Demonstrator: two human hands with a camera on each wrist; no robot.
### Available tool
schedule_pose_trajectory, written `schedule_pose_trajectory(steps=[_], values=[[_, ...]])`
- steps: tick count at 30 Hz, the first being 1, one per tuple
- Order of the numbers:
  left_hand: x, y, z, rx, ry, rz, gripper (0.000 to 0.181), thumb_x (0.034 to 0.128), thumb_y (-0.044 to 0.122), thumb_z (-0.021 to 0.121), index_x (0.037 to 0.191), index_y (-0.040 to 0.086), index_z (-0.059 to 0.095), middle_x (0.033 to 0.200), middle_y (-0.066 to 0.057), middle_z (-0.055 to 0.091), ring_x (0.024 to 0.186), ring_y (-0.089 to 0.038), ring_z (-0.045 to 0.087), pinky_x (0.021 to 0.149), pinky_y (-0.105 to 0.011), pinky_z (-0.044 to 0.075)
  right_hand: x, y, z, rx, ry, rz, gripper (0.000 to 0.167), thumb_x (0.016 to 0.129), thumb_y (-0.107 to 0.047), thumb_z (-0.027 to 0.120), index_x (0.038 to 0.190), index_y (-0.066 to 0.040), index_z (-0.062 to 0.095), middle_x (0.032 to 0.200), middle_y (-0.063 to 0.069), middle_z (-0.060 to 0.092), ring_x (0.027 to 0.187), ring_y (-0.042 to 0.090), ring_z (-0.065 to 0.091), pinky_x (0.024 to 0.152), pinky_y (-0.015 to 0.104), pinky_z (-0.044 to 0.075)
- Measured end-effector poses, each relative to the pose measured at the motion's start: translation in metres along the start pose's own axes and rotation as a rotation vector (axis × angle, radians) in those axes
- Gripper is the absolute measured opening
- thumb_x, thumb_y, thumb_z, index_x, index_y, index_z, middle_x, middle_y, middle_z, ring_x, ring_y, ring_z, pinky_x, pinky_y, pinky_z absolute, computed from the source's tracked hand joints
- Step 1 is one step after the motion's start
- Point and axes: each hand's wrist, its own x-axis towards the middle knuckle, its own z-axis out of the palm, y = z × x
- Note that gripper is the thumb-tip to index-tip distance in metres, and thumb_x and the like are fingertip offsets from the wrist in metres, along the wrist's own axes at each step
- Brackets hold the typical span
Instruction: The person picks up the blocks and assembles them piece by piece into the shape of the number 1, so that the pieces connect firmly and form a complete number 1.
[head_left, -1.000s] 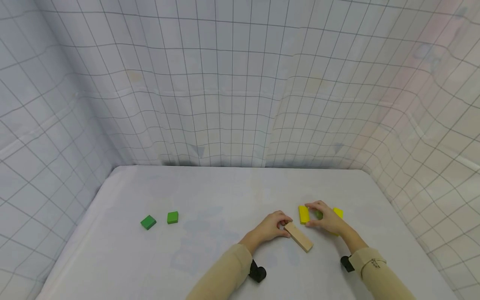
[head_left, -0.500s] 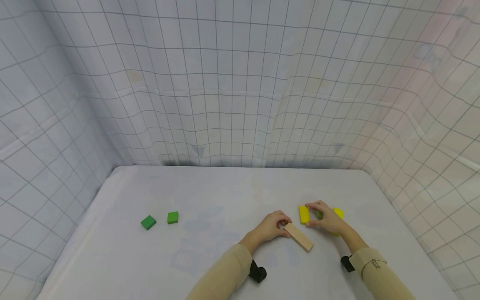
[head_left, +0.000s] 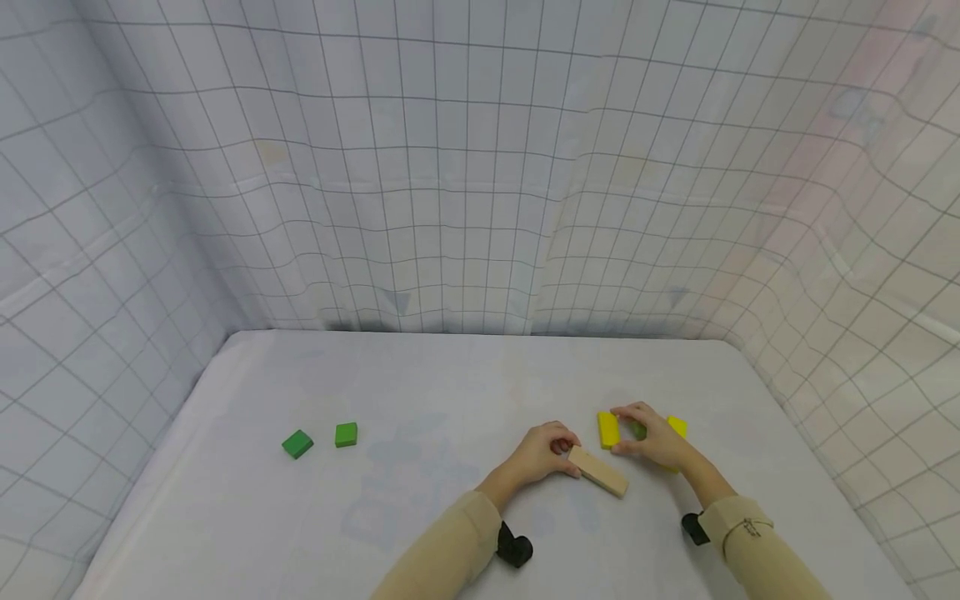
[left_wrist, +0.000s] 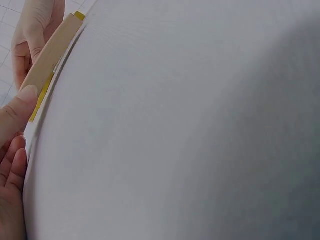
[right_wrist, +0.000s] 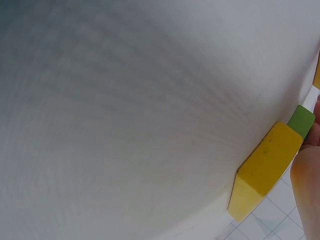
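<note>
My left hand (head_left: 542, 452) pinches the near-left end of a plain wooden block (head_left: 597, 472), which slants toward the lower right. In the left wrist view the thumb lies on the face of the wooden block (left_wrist: 50, 57). My right hand (head_left: 654, 435) holds a yellow block (head_left: 608, 431), finger and thumb at its two ends. Under that palm a green block (head_left: 638, 430) shows partly. A second yellow block (head_left: 677, 425) sits at the hand's right side, partly covered. In the right wrist view this yellow block (right_wrist: 270, 157) stands in front of the green block (right_wrist: 301, 121).
Two green blocks lie far to the left on the white table: a darker one (head_left: 297, 444) and a lighter one (head_left: 346, 435). White gridded curtains (head_left: 480, 208) rise behind the table and at both sides. Black wrist cameras (head_left: 515, 547) hang under the sleeves.
The wooden block has turned slightly in my left hand, its free end swinging away from me and to the right. The right hand and the other blocks stay put.
</note>
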Motion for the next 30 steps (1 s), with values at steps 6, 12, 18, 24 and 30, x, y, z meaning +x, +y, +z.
schedule_pose_trajectory(steps=[6,12,18,24,30], values=[[-0.005,-0.001,0.0,-0.082,0.069,-0.025,0.032,0.0612,0.01,0.084,0.089,0.006,0.068,0.08,0.002,0.057,0.072,-0.005,0.05,0.067,-0.016,0.045,0.0,0.0,0.0,0.004,-0.006,0.005,0.066,0.073,-0.034,0.075,0.128,-0.007,0.05,0.12,0.014,0.047,0.113,0.034,0.043,0.097,0.056,0.032],[-0.013,-0.002,-0.002,-0.125,0.135,-0.041,0.032,0.0582,0.008,0.085,0.086,0.005,0.068,0.077,-0.001,0.057,0.069,-0.007,0.05,0.063,-0.017,0.044,0.0,0.001,0.0,0.008,-0.011,0.009,0.066,0.073,-0.034,0.075,0.128,-0.007,0.05,0.119,0.013,0.047,0.113,0.033,0.044,0.097,0.056,0.032],[-0.026,-0.003,-0.009,-0.134,0.179,-0.063,0.032,0.058,0.01,0.086,0.085,0.004,0.068,0.075,0.002,0.056,0.067,-0.005,0.048,0.061,-0.018,0.044,0.0,0.0,0.0,0.004,-0.012,0.0,0.066,0.073,-0.033,0.075,0.128,-0.006,0.05,0.117,0.013,0.047,0.112,0.034,0.044,0.097,0.057,0.031],[-0.041,-0.002,-0.019,-0.141,0.226,-0.09,0.034,0.0575,0.013,0.086,0.086,0.005,0.069,0.077,0.003,0.058,0.068,-0.007,0.051,0.062,-0.019,0.045,0.0,0.0,0.0,-0.015,-0.01,-0.02,0.065,0.075,-0.032,0.074,0.127,-0.004,0.05,0.117,0.015,0.048,0.111,0.035,0.044,0.096,0.058,0.031],[-0.06,-0.004,-0.029,-0.146,0.278,-0.11,0.034,0.0587,0.013,0.085,0.087,0.004,0.069,0.079,0.0,0.059,0.07,-0.01,0.053,0.062,-0.021,0.047,0.0,0.0,0.0,-0.001,-0.011,-0.01,0.064,0.074,-0.032,0.075,0.127,-0.005,0.05,0.117,0.014,0.047,0.111,0.034,0.044,0.098,0.057,0.03]])
